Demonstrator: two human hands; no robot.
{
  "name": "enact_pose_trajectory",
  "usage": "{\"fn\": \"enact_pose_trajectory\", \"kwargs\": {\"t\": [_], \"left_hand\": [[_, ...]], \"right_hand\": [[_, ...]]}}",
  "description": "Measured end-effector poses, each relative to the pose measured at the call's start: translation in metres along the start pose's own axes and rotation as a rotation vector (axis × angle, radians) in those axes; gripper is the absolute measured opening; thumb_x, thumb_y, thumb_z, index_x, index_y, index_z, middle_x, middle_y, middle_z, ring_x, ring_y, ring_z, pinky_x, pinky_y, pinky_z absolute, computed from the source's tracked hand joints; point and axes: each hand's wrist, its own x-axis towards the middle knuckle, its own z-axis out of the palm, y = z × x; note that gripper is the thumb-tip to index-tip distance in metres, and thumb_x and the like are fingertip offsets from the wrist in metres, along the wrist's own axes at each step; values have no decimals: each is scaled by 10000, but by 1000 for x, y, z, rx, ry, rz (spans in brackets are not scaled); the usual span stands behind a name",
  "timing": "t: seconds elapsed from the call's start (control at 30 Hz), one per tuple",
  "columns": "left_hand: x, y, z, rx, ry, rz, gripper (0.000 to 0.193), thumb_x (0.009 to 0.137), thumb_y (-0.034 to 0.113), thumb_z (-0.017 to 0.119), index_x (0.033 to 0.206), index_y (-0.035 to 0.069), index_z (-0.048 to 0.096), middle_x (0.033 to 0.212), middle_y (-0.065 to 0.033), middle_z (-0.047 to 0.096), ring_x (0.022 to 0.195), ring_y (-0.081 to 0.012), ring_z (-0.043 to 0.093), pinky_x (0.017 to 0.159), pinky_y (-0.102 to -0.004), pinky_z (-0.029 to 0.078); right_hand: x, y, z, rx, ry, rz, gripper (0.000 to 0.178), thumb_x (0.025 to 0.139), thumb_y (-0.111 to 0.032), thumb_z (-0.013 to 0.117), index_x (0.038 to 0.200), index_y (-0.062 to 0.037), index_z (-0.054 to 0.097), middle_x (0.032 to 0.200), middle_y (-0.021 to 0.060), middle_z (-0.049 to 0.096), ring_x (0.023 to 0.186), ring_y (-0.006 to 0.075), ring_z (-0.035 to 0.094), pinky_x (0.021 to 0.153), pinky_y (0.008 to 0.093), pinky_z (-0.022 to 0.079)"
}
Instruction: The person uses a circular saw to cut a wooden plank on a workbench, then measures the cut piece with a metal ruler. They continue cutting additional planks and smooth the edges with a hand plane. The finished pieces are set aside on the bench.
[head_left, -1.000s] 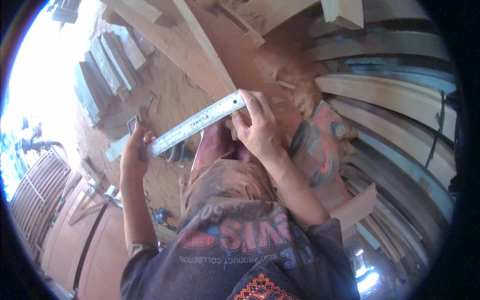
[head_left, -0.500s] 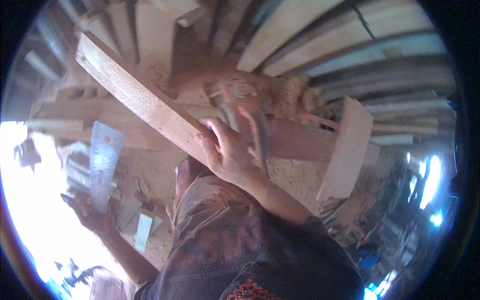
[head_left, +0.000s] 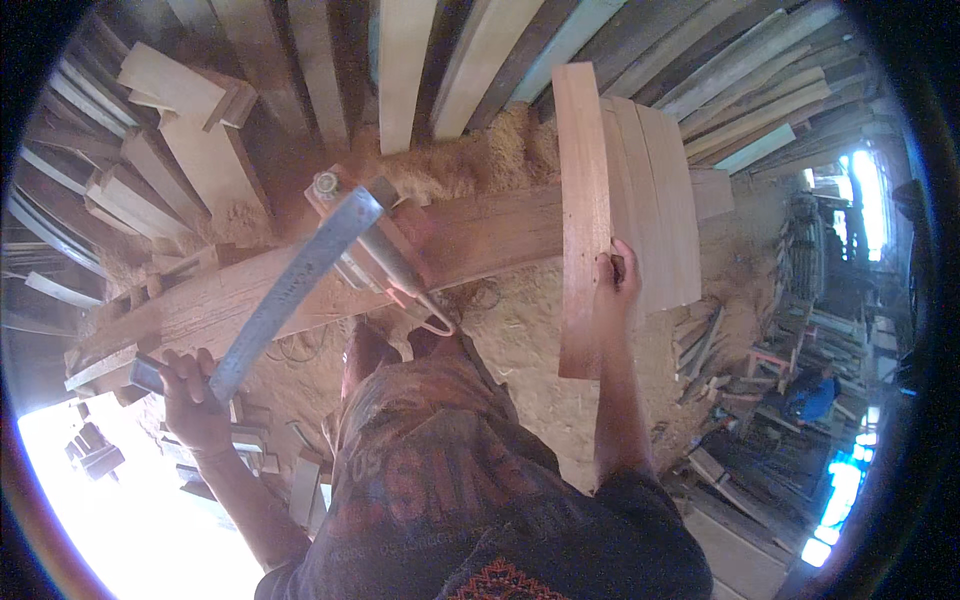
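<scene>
In my left hand (head_left: pixel 195 405) is a metal try square (head_left: pixel 290 295). The fingers wrap round its short stock, and the long marked blade slants up toward the middle. My right hand (head_left: pixel 618 280) grips a narrow reddish-brown board (head_left: pixel 582 200) by its right edge, below its middle. The board stands lengthwise in view, overlapping wider pale boards (head_left: pixel 650 200) at the right part of the bench. A grey power tool with red parts (head_left: pixel 400 265) lies on the wooden workbench beam (head_left: pixel 490 232), partly hidden by the square's blade.
Long planks (head_left: pixel 405 70) lean in rows along the far side. Wood blocks (head_left: pixel 205 150) are stacked at the far left. Sawdust (head_left: pixel 515 340) covers the ground. Offcuts (head_left: pixel 705 345) and a blue object (head_left: pixel 812 392) lie at the right.
My right hand has swung the board from the left to the right, beside the pale boards. My left hand has tilted the try square so its blade points toward the middle.
</scene>
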Motion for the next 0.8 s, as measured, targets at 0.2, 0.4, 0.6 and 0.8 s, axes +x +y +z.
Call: {"fn": "enact_pose_trajectory", "kwargs": {"t": [0.2,0.4,0.6,0.8], "left_hand": [[-31,-50,79,115,175,1,227,1142,319,584,1078,103,611,865,27,505,900,-188,536,952,-404,454],[-60,-104,170,264,39,-95,262,1114,313,634,946,112,631,761,8,480,815,-180,536,878,-366,453],[-71,-132,227,263,-148,-160,200,1121,254,630,1015,86,649,779,-23,565,809,-194,602,854,-382,502],[-80,-147,248,272,-48,-243,222,1140,253,599,1067,56,670,806,-42,610,849,-202,655,864,-384,529]], "right_hand": [[46,81,-28,-704,-97,-360,520,985,-229,795,1427,-15,623,1380,198,638,1283,342,624,1047,470,530],[38,82,-3,-593,-168,-488,627,917,-342,840,1442,-90,609,1418,222,596,1316,445,568,1109,597,455],[63,91,-17,-691,-65,-379,578,889,-348,844,1366,-101,633,1305,195,609,1251,424,580,1050,578,478],[61,90,-27,-704,-78,-351,545,924,-325,821,1372,-85,623,1302,215,638,1265,449,586,1048,581,480]]}}
